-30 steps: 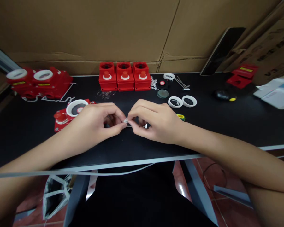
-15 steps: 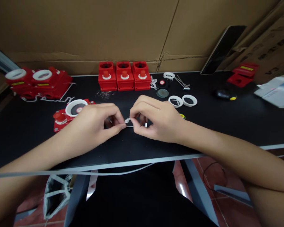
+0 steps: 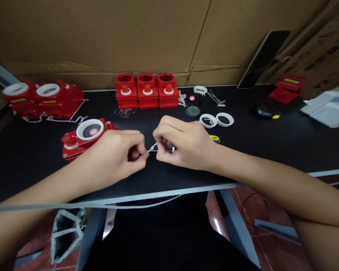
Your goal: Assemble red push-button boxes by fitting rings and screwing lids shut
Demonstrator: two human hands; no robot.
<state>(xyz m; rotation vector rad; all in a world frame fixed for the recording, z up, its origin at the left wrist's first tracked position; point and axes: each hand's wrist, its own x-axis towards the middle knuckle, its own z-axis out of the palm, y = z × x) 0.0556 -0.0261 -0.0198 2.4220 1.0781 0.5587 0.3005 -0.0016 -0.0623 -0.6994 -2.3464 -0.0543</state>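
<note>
Between my two hands runs a thin white cord (image 3: 152, 148) with a small knot in it. My left hand (image 3: 121, 152) pinches one side of the cord between thumb and forefinger. On the other side, my right hand (image 3: 183, 141) grips the cord with its fingertips. A thin metal rod with a small silver end (image 3: 173, 149) shows behind and under the right fingers; I cannot tell whether it is held or lies on the table. Partly behind my left wrist is a red housing (image 3: 83, 137) with a white ring and a red knob.
Three red boxes (image 3: 147, 92) stand in a row at the back. More red housings (image 3: 45, 98) with white cord sit at the left. White rings (image 3: 225, 119), a clear disc (image 3: 193, 111), metal rods (image 3: 216, 98) and a yellow-green object (image 3: 215, 138) lie right of centre, a black-and-yellow item (image 3: 267, 112) beyond.
My hands have drawn slightly apart, and the cord between them is stretched longer, its knot now showing more clearly. My left hand has shifted a little left and down.
</note>
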